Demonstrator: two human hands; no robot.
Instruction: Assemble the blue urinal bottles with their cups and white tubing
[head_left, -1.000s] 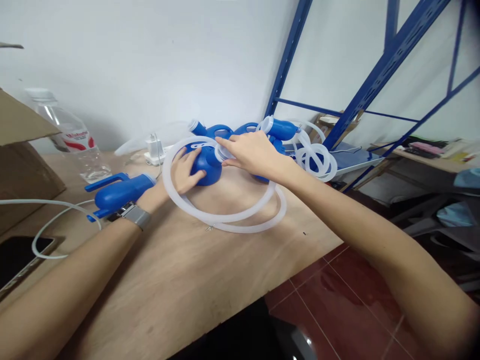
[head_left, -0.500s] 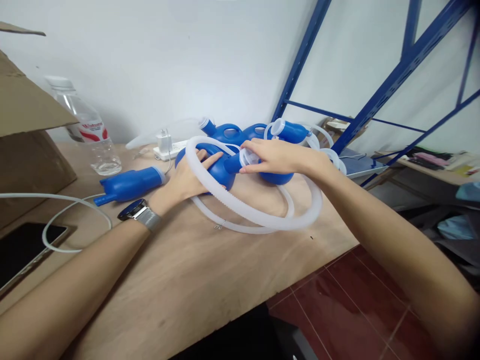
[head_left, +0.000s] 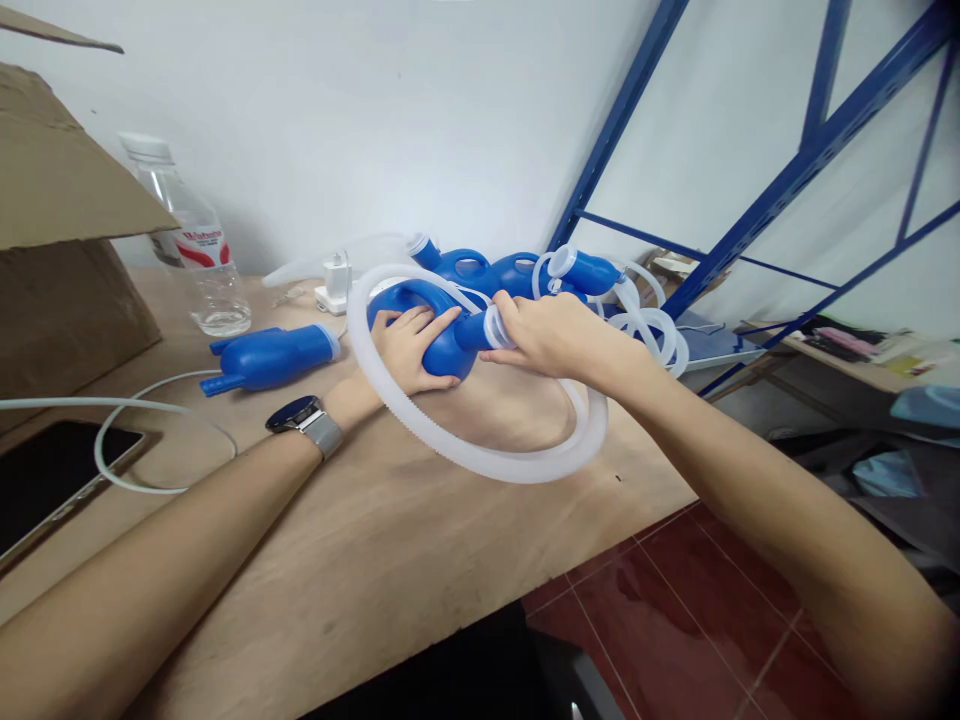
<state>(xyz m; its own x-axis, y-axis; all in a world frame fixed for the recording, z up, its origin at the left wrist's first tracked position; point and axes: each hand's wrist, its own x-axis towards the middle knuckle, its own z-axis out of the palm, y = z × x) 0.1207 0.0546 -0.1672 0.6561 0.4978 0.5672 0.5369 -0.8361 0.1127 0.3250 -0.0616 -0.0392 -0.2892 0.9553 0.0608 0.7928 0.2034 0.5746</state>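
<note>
A blue urinal bottle [head_left: 448, 352] with a moulded handle lies on the wooden table, its neck pointing right. My left hand [head_left: 411, 350] grips its body from the left, thumb below and fingers across the top. At the neck, my right hand [head_left: 536, 335] is closed around the white cap [head_left: 496, 328], which is partly hidden by the fingers. A translucent corrugated tube [head_left: 450, 448] loops in front of both hands. To the left, a blue funnel-shaped piece [head_left: 277, 357] with a white rim lies apart from my hands.
Behind stand more blue bottles [head_left: 469, 265] with another blue funnel piece [head_left: 589, 270] and coiled tubes [head_left: 664, 340]. A water bottle [head_left: 199, 255], cardboard box [head_left: 67, 170], tablet [head_left: 60, 480], cable [head_left: 161, 402] and plugged-in charger [head_left: 336, 280] are leftward. Blue shelving [head_left: 720, 245] rises right.
My left hand has shifted right along the bottle, and its thumb now shows below. My right hand has turned at the cap. The tube's loop has swung left and lower.
</note>
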